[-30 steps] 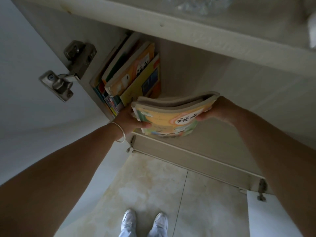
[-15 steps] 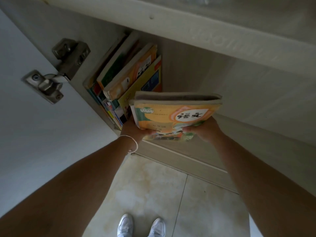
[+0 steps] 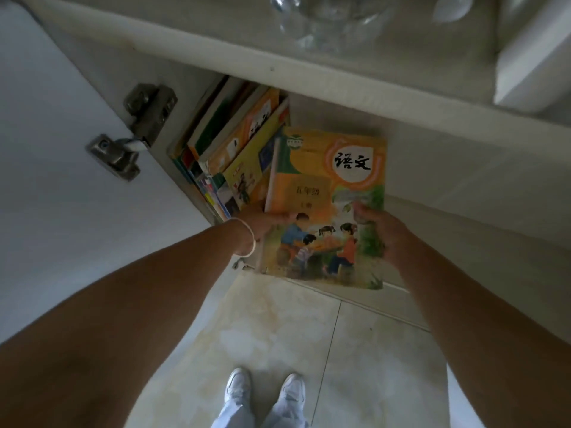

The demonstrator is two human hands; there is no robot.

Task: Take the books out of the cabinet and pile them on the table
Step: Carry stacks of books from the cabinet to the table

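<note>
I hold an orange textbook (image 3: 327,193) with children pictured on its cover, face up in front of the open cabinet (image 3: 432,168). My left hand (image 3: 262,222) grips its left edge, thumb on the cover. My right hand (image 3: 378,234) grips its right edge. Whether more books lie beneath this cover is hidden. Several other books (image 3: 234,143) lean together against the cabinet's left wall. The table top (image 3: 222,35) runs above the cabinet opening.
The white cabinet door (image 3: 61,168) stands open at the left, with a metal hinge (image 3: 136,131) on it. A clear glass vessel (image 3: 327,20) and a white box (image 3: 537,57) sit on the table top. My white shoes (image 3: 265,389) stand on the tiled floor below.
The textbook has come out of the cabinet toward me and tipped from edge-on to cover up. My right hand has shifted from its far end to its right edge.
</note>
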